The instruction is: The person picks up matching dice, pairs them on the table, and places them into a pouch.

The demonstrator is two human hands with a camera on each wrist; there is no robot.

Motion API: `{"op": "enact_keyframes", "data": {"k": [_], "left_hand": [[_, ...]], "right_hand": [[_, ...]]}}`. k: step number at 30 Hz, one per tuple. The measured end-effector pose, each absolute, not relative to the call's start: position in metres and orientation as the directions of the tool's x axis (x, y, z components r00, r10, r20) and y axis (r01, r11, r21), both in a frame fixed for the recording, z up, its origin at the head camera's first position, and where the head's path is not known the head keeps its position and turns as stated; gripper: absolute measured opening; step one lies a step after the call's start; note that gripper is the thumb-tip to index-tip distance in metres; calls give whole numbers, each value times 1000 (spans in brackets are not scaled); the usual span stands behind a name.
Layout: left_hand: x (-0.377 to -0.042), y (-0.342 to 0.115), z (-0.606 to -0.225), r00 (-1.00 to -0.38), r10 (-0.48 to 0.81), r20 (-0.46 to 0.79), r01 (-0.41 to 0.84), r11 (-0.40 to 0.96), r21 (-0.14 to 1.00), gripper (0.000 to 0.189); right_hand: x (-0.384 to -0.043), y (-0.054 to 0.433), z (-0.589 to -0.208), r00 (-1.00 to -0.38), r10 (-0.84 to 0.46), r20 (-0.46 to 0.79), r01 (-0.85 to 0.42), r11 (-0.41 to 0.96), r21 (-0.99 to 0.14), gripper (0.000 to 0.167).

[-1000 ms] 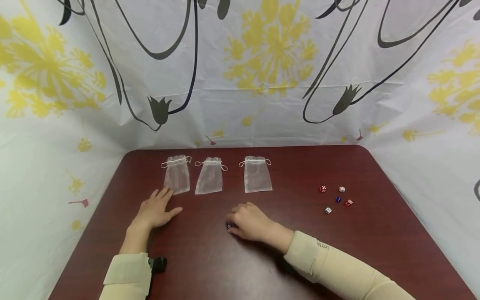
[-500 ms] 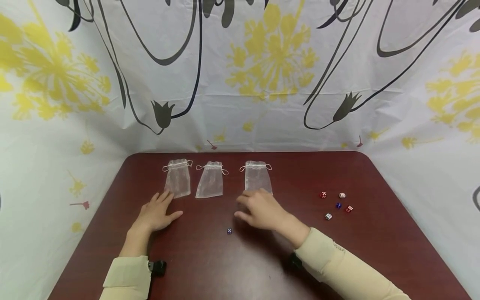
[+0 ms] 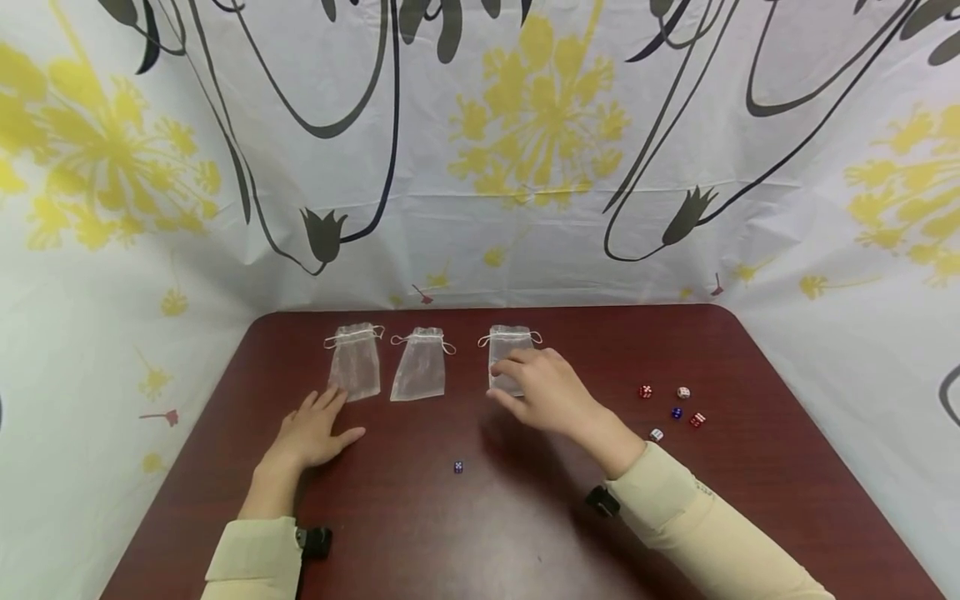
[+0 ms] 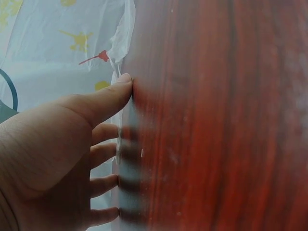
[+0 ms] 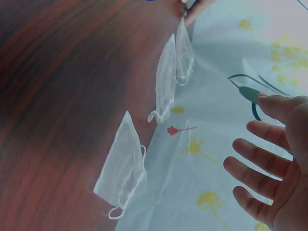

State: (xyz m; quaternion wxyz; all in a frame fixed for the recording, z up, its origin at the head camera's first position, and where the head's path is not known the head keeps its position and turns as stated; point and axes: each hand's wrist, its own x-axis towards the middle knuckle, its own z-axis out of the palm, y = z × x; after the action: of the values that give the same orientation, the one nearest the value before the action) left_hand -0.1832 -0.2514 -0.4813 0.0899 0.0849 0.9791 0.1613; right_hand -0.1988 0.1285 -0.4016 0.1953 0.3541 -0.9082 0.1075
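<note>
My left hand (image 3: 309, 433) rests on the table with fingers spread, its fingertips at the lower edge of the left sheer white drawstring pouch (image 3: 356, 362). A second pouch (image 3: 418, 367) lies beside that one. My right hand (image 3: 543, 387) hovers above the table with loosely bent fingers and nothing in them, overlapping the third pouch (image 3: 501, 337) in the head view. In the right wrist view, the fingers of the right hand (image 5: 276, 163) are apart, with the third pouch (image 5: 120, 163) flat below. A dark blue die (image 3: 458, 467) sits alone on the table between the hands.
To the right lie several dice: a red die (image 3: 646, 392), a white die (image 3: 683, 392), a blue die (image 3: 677, 413), another red die (image 3: 697, 420) and another white die (image 3: 656, 435). A patterned curtain (image 3: 547, 250) hangs behind the dark red table (image 3: 420, 542).
My right hand has let go of the dark blue die, leaving it on the table, and has risen away towards the right pouch. The left hand stays in place.
</note>
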Motion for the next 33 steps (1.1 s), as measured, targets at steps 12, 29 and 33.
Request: {"op": "enact_keyframes", "data": {"k": [12,29,33], "left_hand": [[-182,-251,-481,-970,202,-138,147,933,330,81],[-184,-252,-483,-970,201,-139,144,931,337,82],[-183,-252,-484,-969,202,-144,144,931,336,82]], "right_hand": [[-198,168,-405,-703,-554,446,-652,752,-93,25],[-196,246,-415,-774,-469,425,-557,824,-106,28],[-194,265,-416,-792,-442,420,-526,844,-106,29]]}}
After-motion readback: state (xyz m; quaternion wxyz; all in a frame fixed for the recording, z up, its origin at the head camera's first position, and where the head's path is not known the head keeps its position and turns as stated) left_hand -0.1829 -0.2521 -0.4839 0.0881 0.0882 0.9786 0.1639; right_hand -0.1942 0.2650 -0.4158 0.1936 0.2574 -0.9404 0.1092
